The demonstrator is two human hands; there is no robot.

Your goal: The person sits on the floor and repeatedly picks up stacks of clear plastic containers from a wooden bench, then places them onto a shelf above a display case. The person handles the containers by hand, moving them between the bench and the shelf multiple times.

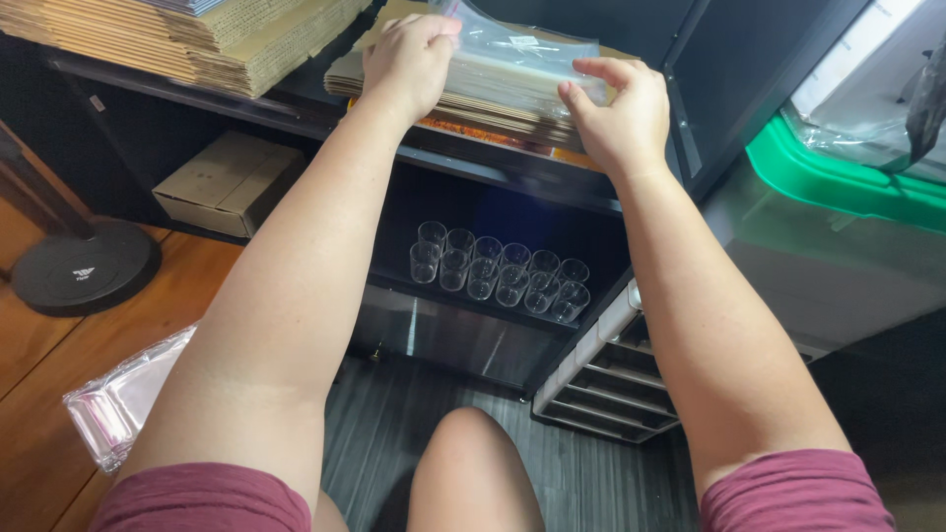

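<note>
Bare knee [471, 463] sits lowest in view, between two forearms in maroon sleeves. Above, a flat stack of brown cardboard sheets [463, 91] lies on a dark shelf [296, 110], its long axis running left to right; its far edge is cut off. Both hands rest on it: the left hand [407, 61] pinches a clear plastic bag [522, 49], grip closed, while the right hand [619, 116] lies with fingers curled and its grip loose at the stack's edge. Below, about twelve clear cups [498, 273] stand in two rows.
</note>
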